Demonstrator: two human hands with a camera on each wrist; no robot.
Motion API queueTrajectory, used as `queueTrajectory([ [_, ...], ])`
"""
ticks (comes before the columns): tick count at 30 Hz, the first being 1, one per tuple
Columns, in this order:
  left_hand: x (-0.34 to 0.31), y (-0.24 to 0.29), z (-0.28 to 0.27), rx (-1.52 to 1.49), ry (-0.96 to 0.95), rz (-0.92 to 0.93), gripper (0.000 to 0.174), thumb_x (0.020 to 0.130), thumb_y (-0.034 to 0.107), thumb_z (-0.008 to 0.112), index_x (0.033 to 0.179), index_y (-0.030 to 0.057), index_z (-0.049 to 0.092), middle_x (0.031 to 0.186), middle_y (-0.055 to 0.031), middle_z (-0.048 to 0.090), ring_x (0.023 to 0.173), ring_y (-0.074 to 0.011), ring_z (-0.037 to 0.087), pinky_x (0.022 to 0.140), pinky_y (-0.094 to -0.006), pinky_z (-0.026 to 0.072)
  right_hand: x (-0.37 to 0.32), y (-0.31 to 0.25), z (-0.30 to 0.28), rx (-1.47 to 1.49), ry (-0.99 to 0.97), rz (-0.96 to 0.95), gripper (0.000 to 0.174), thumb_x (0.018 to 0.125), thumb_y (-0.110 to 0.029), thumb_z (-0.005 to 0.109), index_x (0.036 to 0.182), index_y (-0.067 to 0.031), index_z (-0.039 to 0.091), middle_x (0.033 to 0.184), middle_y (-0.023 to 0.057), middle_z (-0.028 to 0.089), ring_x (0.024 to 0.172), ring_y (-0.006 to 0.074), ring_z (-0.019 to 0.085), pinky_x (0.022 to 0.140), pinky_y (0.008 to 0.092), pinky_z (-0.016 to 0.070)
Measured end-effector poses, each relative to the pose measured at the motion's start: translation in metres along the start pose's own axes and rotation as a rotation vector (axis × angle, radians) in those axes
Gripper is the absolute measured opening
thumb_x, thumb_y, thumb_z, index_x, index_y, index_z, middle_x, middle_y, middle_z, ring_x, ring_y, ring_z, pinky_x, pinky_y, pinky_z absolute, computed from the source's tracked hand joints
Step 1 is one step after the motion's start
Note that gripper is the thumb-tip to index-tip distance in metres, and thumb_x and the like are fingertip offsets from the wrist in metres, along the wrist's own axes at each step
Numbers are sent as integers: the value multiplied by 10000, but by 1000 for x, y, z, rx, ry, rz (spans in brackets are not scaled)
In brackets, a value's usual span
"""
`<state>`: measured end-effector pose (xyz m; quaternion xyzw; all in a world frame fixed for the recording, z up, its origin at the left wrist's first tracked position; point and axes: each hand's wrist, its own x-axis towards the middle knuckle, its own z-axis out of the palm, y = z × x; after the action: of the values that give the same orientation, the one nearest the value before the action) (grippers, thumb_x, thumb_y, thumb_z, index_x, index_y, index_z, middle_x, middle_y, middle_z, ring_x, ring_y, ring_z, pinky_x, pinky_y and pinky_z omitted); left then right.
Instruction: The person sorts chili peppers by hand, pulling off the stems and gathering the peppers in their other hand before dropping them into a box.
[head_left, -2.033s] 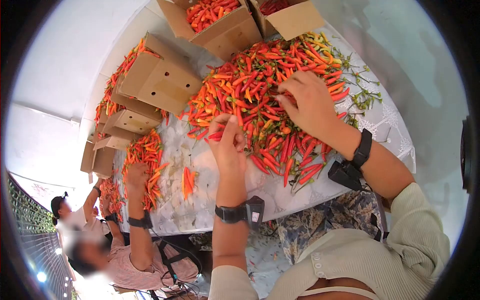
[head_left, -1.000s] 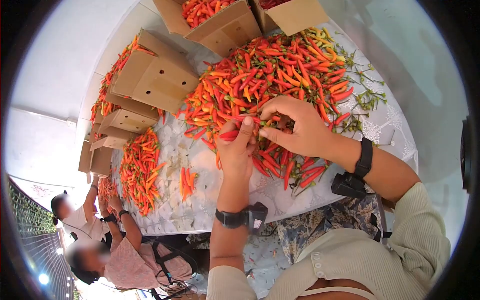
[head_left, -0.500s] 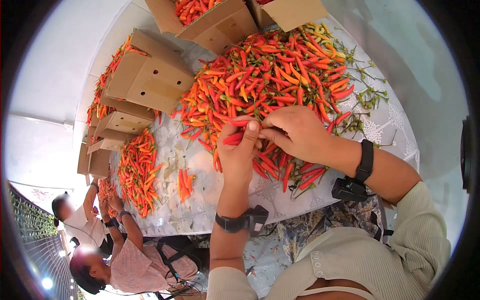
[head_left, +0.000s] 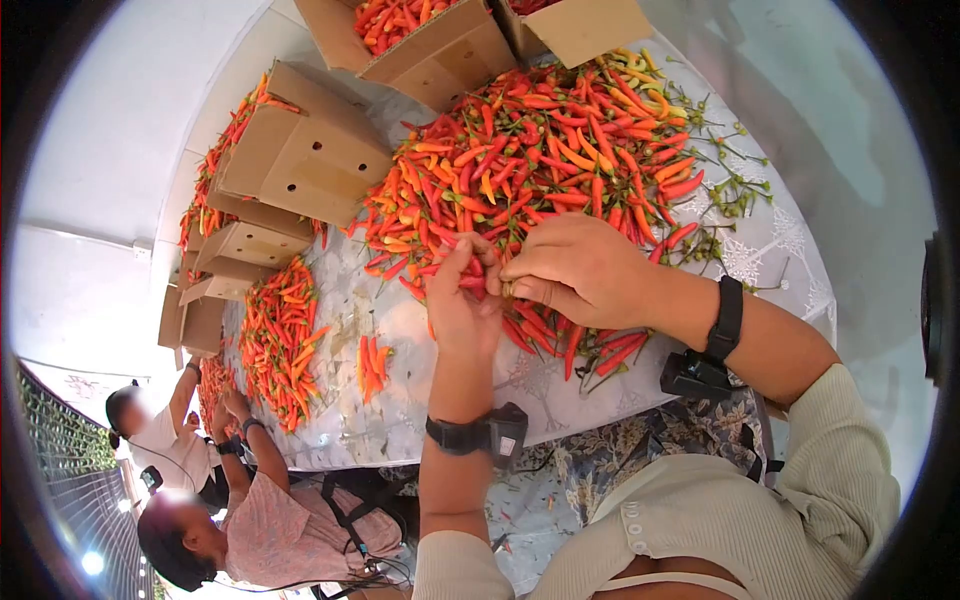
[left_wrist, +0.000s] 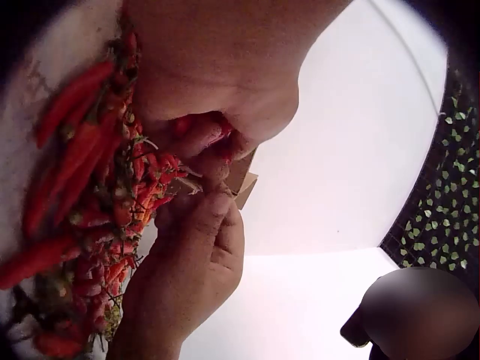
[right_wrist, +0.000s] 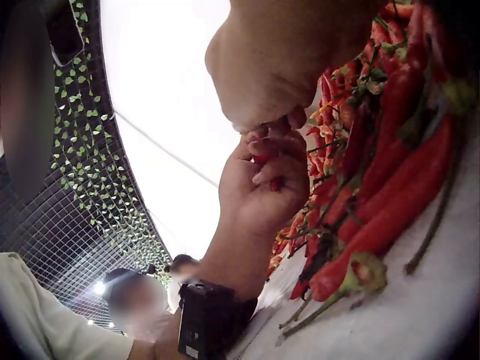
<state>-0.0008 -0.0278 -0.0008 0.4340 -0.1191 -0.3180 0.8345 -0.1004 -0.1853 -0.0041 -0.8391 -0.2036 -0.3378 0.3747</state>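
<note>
My left hand (head_left: 464,310) is curled round red chilies (head_left: 474,281), whose ends show between the fingers. The right hand (head_left: 590,268) meets it at the fingertips and pinches the stem end of a chili, a small greenish bit (head_left: 507,289) between the two hands. In the left wrist view, a dry-looking stem (left_wrist: 190,184) shows near the right hand's fingertips (left_wrist: 214,206). The right wrist view shows a red chili tip (right_wrist: 276,184) poking from the left fist. Both hands are over the near edge of a large pile of chilies (head_left: 540,150).
Cardboard boxes (head_left: 310,155) of chilies line the far side of the table. Plucked green stems (head_left: 740,195) lie right of the pile. A few orange chilies (head_left: 373,367) lie left of the hands, near another heap (head_left: 280,345). Two other people sit at the left.
The right hand has come from the pile to the left hand with a chili. That red chili, lying across the left fingers half a second ago, is now mostly hidden in the left hand.
</note>
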Motion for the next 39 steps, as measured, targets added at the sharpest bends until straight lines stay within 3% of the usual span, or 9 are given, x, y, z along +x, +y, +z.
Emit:
queueTrajectory([
  [5,1,5,4,12,27,80,37,946,103,533,940,71,553,769,-47,570,576,-100,538,365,-177,306,2,24,-13,-448,196,139,256,693,43,604,930,-41,652,992,104,618,984,318,571,838,427,464],
  [8,1,3,-1,29,-18,77,61,950,131,559,939,71,555,753,-43,569,566,-98,532,373,-182,310,0,29,-44,-719,-29,465,269,701,50,607,944,-47,668,1049,90,615,1043,309,553,876,425,459],
  [14,3,-3,-4,109,-19,37,112,952,173,597,925,69,565,733,-35,571,548,-89,520,398,-188,316,-12,43,-46,-711,-20,298,195,764,-57,612,928,-132,688,979,35,617,1020,265,558,843,425,452],
  [20,5,-6,-7,158,-18,83,100,927,114,631,988,49,586,737,-21,572,542,-62,489,414,-177,310,4,33,-35,-385,304,260,117,820,-104,661,937,-97,671,863,56,648,856,256,613,751,380,470],
  [23,0,-9,1,280,-37,124,175,907,104,660,1050,28,593,756,-9,574,539,-45,462,419,-173,304,8,8,-25,193,200,583,126,869,-128,669,955,-41,640,816,43,644,783,167,617,725,310,482],
  [26,-6,-8,14,377,-39,134,216,904,121,668,1072,7,593,752,2,558,534,-39,436,423,-175,298,-2,9,2,454,104,538,152,885,-152,667,962,-24,641,844,38,655,783,109,609,710,270,478],
  [30,-5,-9,13,406,-15,165,224,894,123,685,1059,-2,600,722,0,564,510,-38,426,426,-176,299,0,6,4,348,179,486,195,870,-170,676,952,4,651,826,114,683,778,203,665,706,324,503],
  [36,-3,-13,6,341,-23,238,215,861,95,721,1033,12,622,760,-19,629,513,-29,462,415,-164,319,0,2,-2,69,68,442,177,832,-178,692,867,-15,633,794,136,639,727,322,610,651,406,462],
  [39,-5,-11,7,365,-24,158,214,859,101,724,1024,12,621,754,-23,627,520,-40,472,421,-165,324,-1,4,5,77,160,298,166,821,-169,684,812,-23,607,756,134,602,733,345,570,661,428,436],
])
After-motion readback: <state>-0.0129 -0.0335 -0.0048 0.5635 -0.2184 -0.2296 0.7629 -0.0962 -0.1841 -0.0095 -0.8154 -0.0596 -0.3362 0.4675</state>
